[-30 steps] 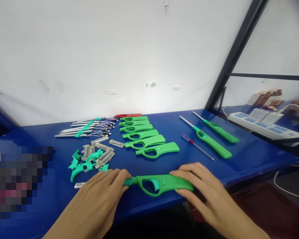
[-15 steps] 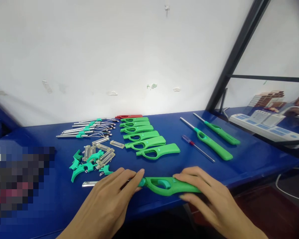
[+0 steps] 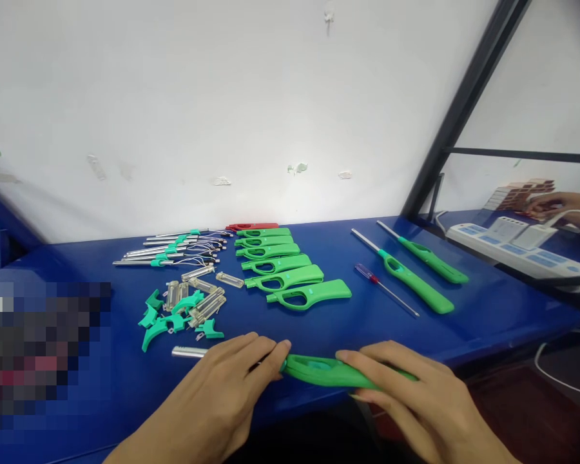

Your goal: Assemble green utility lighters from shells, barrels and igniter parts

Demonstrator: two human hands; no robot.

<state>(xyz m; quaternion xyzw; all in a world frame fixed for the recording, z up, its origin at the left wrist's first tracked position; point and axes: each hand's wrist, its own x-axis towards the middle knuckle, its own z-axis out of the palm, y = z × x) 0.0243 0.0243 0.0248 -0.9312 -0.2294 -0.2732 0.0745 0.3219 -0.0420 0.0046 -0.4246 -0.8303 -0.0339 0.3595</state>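
Note:
Between both hands lies a green long-necked lighter (image 3: pixel 314 374) over the near edge of the blue table. My left hand (image 3: pixel 227 380) is closed around its neck, and the metal tube pokes out to the left of the fingers. My right hand (image 3: pixel 401 386) grips the green handle, thumb below and fingers on top. The lighter is turned so that its trigger opening shows only as a narrow slit. Beyond it, several green lighter shells (image 3: pixel 314 293) lie in a row, with a red shell (image 3: pixel 254 226) at the far end.
Metal tubes with wires (image 3: pixel 159 256) lie at the back left. Nearer are clear fuel tanks (image 3: pixel 207 306) and teal triggers (image 3: pixel 157 328). To the right lie a screwdriver (image 3: pixel 386 289) and two long lighters (image 3: pixel 418 281). Past a black frame are a power strip (image 3: pixel 522 245) and another person's hand (image 3: pixel 560 203).
The lighter has rolled about its length, narrowing the view of its trigger opening. Both hands and the lighter have shifted slightly right. The other person's hand shows more.

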